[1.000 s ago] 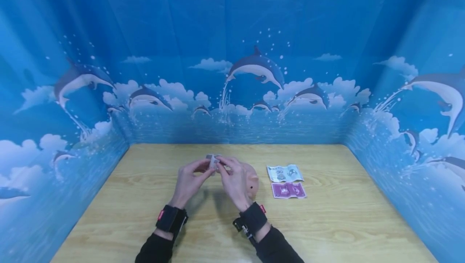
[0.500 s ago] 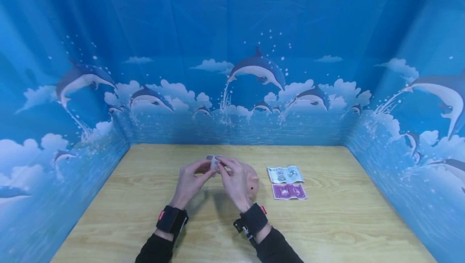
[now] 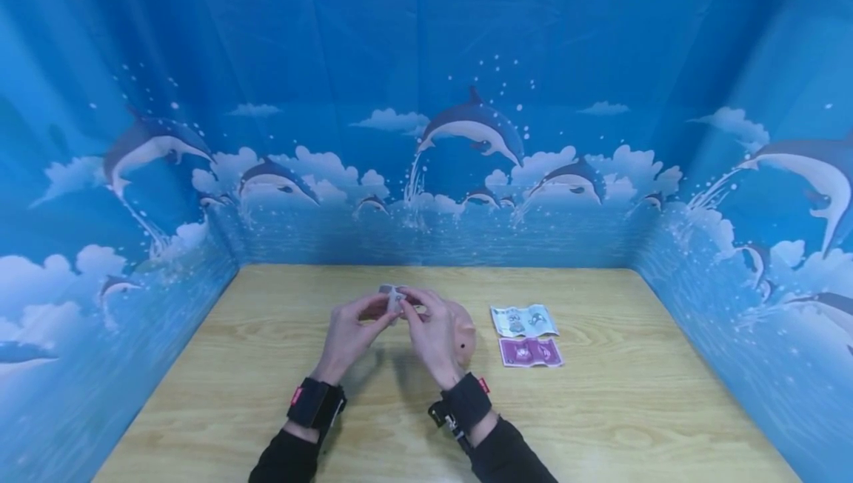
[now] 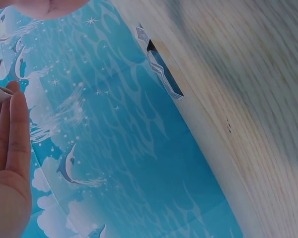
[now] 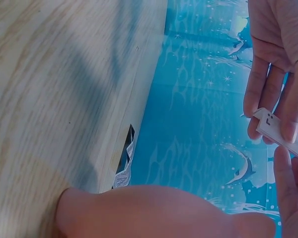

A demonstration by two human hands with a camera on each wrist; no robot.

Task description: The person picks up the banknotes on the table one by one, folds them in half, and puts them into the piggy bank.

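Folded note (image 3: pixel 395 300): at 10 o'clock from the pink rounded thing (image 3: pixel 463 329)
Left hand (image 3: pixel 348 331): thumb and fingers clamped on it
Right hand (image 3: pixel 429 329): fingertips pinching it
Feel: probably light, springy at folds, tearable
Grip: best at flat edges

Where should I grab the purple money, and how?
I'd pinch the purple note at its right end, thumb and finger, coming from the right. It lies wavy, so a fingertip may slip under there. That end is free, while the pale note lies along its far edge and the pig sits to its left.
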